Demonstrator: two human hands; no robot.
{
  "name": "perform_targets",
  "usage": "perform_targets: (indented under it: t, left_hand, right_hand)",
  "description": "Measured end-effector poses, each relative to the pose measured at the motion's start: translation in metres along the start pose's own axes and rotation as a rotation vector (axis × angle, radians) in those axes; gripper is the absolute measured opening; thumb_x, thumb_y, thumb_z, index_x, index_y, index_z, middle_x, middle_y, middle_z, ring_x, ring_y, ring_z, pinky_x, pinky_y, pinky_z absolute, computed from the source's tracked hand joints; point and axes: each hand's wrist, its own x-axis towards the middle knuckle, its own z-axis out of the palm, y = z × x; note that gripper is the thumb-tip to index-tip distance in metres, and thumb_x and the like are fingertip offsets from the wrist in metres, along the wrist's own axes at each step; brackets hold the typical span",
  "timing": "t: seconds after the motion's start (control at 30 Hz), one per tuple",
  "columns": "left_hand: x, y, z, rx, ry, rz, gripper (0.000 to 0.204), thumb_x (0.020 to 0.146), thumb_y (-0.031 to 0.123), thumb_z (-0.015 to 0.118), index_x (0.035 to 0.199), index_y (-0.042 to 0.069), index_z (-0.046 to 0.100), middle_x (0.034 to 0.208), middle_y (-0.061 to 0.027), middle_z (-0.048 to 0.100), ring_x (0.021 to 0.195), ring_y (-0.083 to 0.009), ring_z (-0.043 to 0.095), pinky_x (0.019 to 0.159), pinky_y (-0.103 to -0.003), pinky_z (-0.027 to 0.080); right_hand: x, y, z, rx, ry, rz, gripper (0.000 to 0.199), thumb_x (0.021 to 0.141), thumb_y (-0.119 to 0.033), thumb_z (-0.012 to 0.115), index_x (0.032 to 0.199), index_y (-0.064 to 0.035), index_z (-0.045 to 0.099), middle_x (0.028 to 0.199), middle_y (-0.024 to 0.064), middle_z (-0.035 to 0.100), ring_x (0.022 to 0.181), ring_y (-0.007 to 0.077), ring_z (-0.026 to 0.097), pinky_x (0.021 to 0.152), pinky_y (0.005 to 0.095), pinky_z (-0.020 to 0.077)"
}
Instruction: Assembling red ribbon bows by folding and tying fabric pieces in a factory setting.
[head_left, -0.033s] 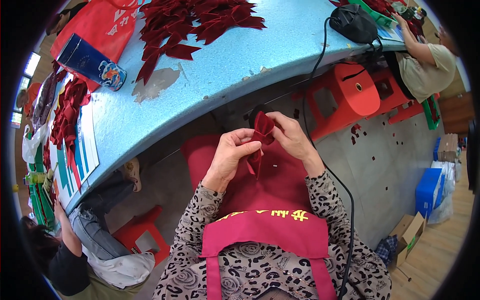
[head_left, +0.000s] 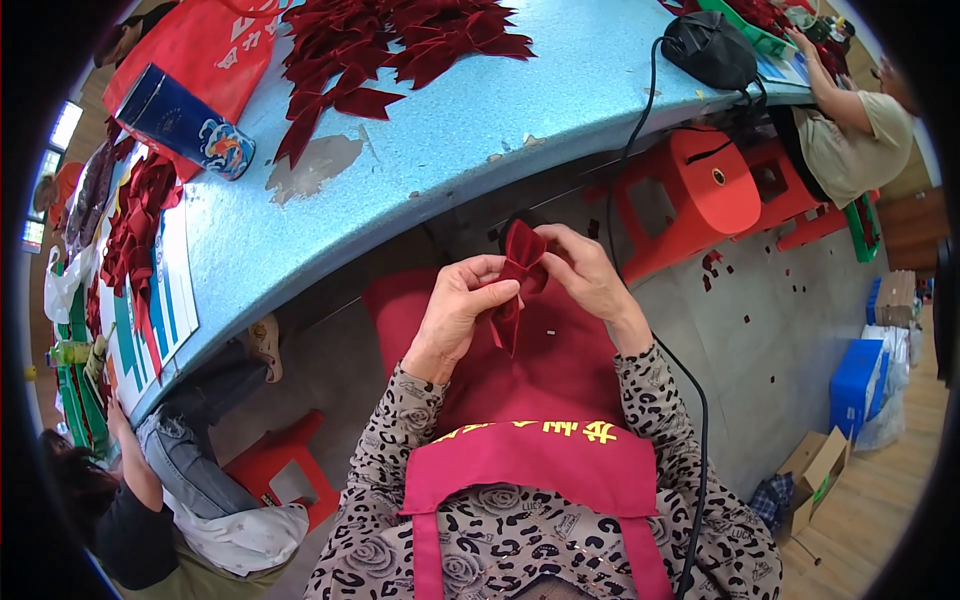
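Observation:
Above my apron-covered lap I hold a dark red velvet bow [head_left: 524, 246], its pointed tail hanging down. My left hand [head_left: 462, 305] pinches the bow near its middle from the left, thumb on the front. From the right, my right hand [head_left: 585, 272] grips the bow's loop between thumb and fingers. The exact spot where the fingertips press is partly hidden by the ribbon. Many similar velvet bows [head_left: 400, 45] lie heaped on the blue table beyond my hands.
The blue table [head_left: 420, 150] curves across in front, bearing a dark blue cup [head_left: 185, 120] and a red bag [head_left: 200, 60]. A black cable [head_left: 690, 390] runs down my right side. Red stools [head_left: 700, 190] stand at the right. People sit at left and far right.

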Motion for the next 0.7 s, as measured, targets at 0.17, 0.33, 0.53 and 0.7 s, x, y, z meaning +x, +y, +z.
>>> perform_targets:
  t: [0.17,0.33,0.53,0.7]
  left_hand:
    - [-0.006,0.007,-0.009,0.019,0.071,0.048,0.028,0.078,0.0,0.064,0.104,-0.004,0.057,0.085,-0.0066,0.064,0.072,-0.0097,0.061,0.07,-0.02,0.049]
    - [-0.011,0.006,-0.007,0.141,0.12,0.084,0.024,0.078,0.001,0.064,0.1,-0.005,0.059,0.084,-0.0064,0.064,0.071,-0.0089,0.061,0.069,-0.02,0.048]
    - [-0.018,0.008,-0.011,0.136,0.078,0.027,0.024,0.077,0.001,0.065,0.099,-0.004,0.06,0.084,-0.006,0.064,0.072,-0.0089,0.06,0.069,-0.02,0.048]
    - [-0.021,0.007,-0.014,0.059,0.087,0.043,0.026,0.077,-0.002,0.065,0.102,-0.005,0.059,0.087,-0.0067,0.064,0.076,-0.0095,0.061,0.071,-0.02,0.049]
  right_hand:
    - [-0.011,-0.006,0.002,0.04,0.224,-0.129,0.015,0.082,0.002,0.055,0.096,0.0012,0.057,0.085,0.0033,0.055,0.072,0.008,0.051,0.061,0.0202,0.0405]
    - [-0.006,-0.037,0.023,-0.083,0.058,-0.272,0.007,0.083,0.001,0.057,0.089,0.0013,0.059,0.085,0.0024,0.054,0.072,0.0068,0.05,0.062,0.0186,0.0395]
    - [-0.008,-0.021,0.029,0.036,-0.048,0.023,0.003,0.082,0.0,0.058,0.085,0.0011,0.059,0.084,0.0006,0.053,0.073,0.0064,0.049,0.065,0.0184,0.039]
    - [-0.009,-0.02,0.035,0.158,0.048,0.043,0.011,0.082,-0.002,0.06,0.092,0.0,0.057,0.085,-0.0003,0.053,0.074,0.0052,0.048,0.066,0.0182,0.0387]
